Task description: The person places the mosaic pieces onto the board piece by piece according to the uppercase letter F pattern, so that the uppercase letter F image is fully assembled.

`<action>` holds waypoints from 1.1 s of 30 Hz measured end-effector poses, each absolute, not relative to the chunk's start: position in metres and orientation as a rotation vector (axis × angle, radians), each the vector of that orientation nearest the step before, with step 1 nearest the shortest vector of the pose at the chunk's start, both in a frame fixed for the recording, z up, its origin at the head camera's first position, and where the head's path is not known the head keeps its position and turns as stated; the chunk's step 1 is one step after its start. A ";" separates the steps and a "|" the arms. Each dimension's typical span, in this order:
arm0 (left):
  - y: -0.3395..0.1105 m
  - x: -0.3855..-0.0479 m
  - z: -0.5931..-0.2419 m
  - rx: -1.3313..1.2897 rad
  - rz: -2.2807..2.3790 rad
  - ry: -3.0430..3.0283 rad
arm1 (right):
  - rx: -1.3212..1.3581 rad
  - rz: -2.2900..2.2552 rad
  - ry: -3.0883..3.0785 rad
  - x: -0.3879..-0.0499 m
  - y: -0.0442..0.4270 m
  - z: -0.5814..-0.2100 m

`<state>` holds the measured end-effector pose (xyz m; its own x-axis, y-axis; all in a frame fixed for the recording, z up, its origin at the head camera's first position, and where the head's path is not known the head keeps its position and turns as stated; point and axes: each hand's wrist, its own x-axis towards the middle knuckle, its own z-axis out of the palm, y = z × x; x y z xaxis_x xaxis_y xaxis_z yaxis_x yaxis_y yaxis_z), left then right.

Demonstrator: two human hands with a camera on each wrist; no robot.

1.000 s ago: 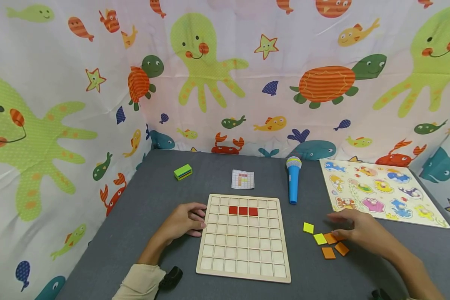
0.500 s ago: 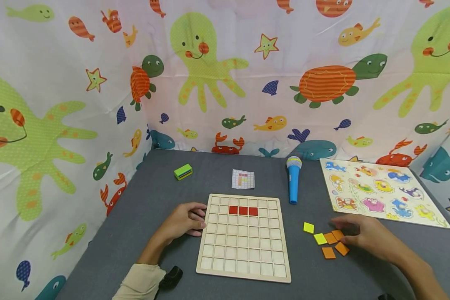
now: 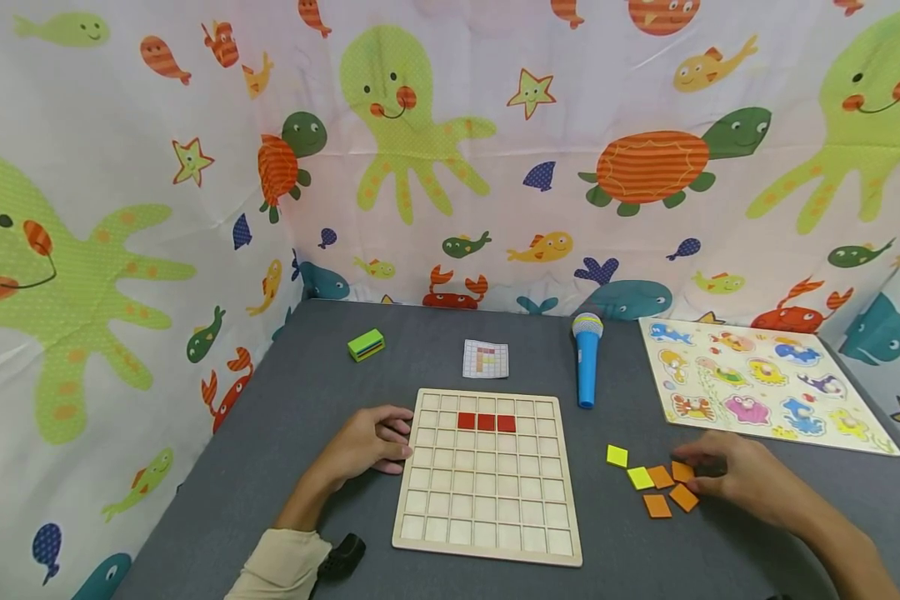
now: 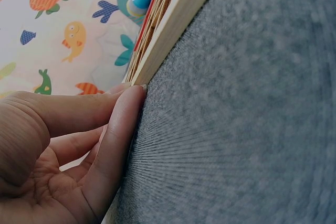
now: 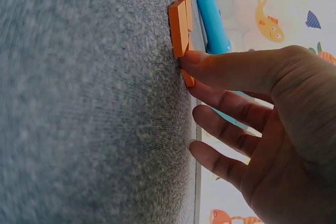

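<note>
R hand (image 3: pixel 742 479): thumb & index nearly closed, pinching an orange tile (image 3: pixel 682 472) btwn the tips; other fingers loosely bent, per R wrist cam. That tile is on the grey table (image 3: pixel 255 483), approx 3 o'clock from the wooden board (image 3: pixel 480 483).

L hand (image 3: pixel 363 437): half-curled, fingertips at the board's rim, 9–10 o'clock; can't tell if it pinches the rim or only presses it.

Round the held tile: 2nd orange tile (image 3: pixel 661 477) at 9, 3rd orange tile (image 3: pixel 683 497) at 6, 4th orange tile (image 3: pixel 657 506) btwn 7 & 8. Farther out, one yellow tile (image 3: pixel 641 477) at 9, another yellow tile (image 3: pixel 617 456) btwn 9 & 10.

On the board, 3 red tiles (image 3: pixel 486 422) in a row twd 12. Off it: pattern card (image 3: pixel 486 359) at 12, blue toy mic (image 3: pixel 587 367) btwn 1 & 2, animal puzzle (image 3: pixel 772 387) btwn 2 & 3, green-topped stack (image 3: pixel 366 344) btwn 10 & 11. Sea-creature cloth (image 3: pixel 465 75) behind.
</note>
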<state>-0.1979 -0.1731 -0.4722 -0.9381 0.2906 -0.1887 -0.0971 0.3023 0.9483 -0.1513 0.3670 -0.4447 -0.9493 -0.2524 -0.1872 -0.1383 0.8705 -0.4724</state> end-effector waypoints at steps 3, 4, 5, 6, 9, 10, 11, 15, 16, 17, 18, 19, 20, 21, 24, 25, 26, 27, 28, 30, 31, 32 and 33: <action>-0.173 -0.198 -0.472 0.169 1.676 2.249 | -0.287 -0.662 2.795 -0.152 0.367 -0.445; -0.173 -0.198 -0.472 0.169 1.677 2.247 | -0.286 -0.654 2.796 -0.152 0.368 -0.445; -0.173 -0.197 -0.473 0.168 1.677 2.247 | -0.283 -0.647 2.797 -0.152 0.368 -0.445; -0.173 -0.197 -0.473 0.168 1.678 2.245 | -0.284 -0.640 2.800 -0.152 0.368 -0.445; -0.173 -0.197 -0.473 0.167 1.681 2.244 | -0.294 -0.630 2.807 -0.153 0.368 -0.445; -0.173 -0.198 -0.473 0.166 1.682 2.243 | -0.296 -0.632 2.804 -0.153 0.367 -0.445; -0.173 -0.198 -0.473 0.166 1.683 2.243 | -0.297 -0.637 2.802 -0.153 0.367 -0.445; -0.173 -0.198 -0.473 0.167 1.681 2.243 | -0.304 -0.662 2.793 -0.155 0.364 -0.443; -0.173 -0.198 -0.473 0.167 1.681 2.243 | -0.309 -0.668 2.794 -0.155 0.362 -0.442; -0.173 -0.198 -0.473 0.167 1.679 2.244 | -0.312 -0.673 2.797 -0.155 0.361 -0.442; -0.173 -0.198 -0.473 0.166 1.679 2.244 | -0.317 -0.678 2.800 -0.155 0.360 -0.442; -0.173 -0.198 -0.473 0.166 1.678 2.244 | -0.321 -0.684 2.803 -0.155 0.358 -0.441; -0.173 -0.198 -0.473 0.166 1.679 2.243 | -0.322 -0.686 2.807 -0.155 0.356 -0.441; -0.173 -0.198 -0.473 0.166 1.679 2.243 | -0.322 -0.686 2.808 -0.155 0.355 -0.441; -0.173 -0.198 -0.473 0.169 1.678 2.245 | -0.317 -0.691 2.806 -0.156 0.349 -0.440; -0.173 -0.198 -0.472 0.171 1.678 2.246 | -0.314 -0.694 2.805 -0.156 0.347 -0.440; -0.173 -0.198 -0.473 0.173 1.678 2.247 | -0.313 -0.697 2.806 -0.156 0.346 -0.439; -0.173 -0.198 -0.473 0.173 1.678 2.248 | -0.316 -0.697 2.809 -0.156 0.344 -0.439; -0.173 -0.198 -0.473 0.172 1.679 2.247 | -0.320 -0.700 2.811 -0.157 0.342 -0.438; -0.173 -0.198 -0.472 0.171 1.681 2.245 | -0.336 -0.702 2.815 -0.158 0.337 -0.437; -0.173 -0.198 -0.472 0.169 1.683 2.242 | -0.347 -0.702 2.819 -0.158 0.335 -0.437; -0.173 -0.198 -0.472 0.167 1.683 2.242 | -0.348 -0.702 2.823 -0.159 0.333 -0.437; -0.173 -0.198 -0.472 0.165 1.683 2.240 | -0.359 -0.705 2.824 -0.160 0.330 -0.436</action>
<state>-0.1981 -0.1726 -0.4718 -0.9378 0.2881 -0.1936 -0.1057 0.2940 0.9499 -0.1596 0.3303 -0.4362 -0.9486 -0.2832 -0.1413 -0.1836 0.8560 -0.4833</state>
